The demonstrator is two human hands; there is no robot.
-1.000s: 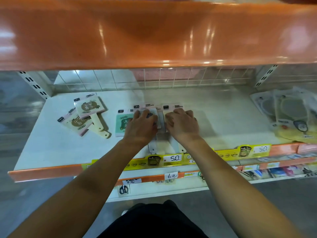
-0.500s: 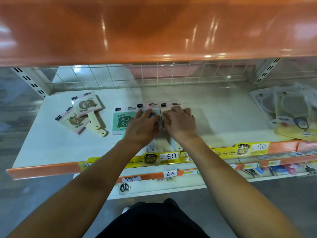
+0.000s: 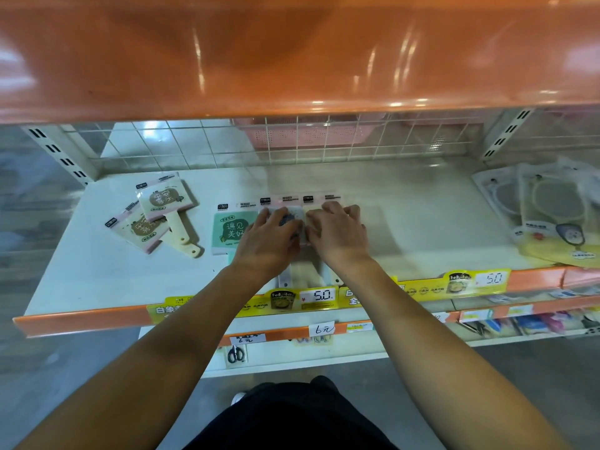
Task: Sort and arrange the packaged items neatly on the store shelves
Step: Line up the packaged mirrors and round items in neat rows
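Head view: both hands down on a row of packaged paddle-shaped items mid-shelf (image 3: 97,280). Left hand (image 3: 269,241) fingers curled over the middle pack (image 3: 293,212); right hand (image 3: 337,233) curled over the pack just right of it (image 3: 328,199). Whether either truly grips, cannot tell. Green pack (image 3: 229,230) lies touching on the left. Two loose pink packs (image 3: 162,203) sit far left, overlapped and askew.
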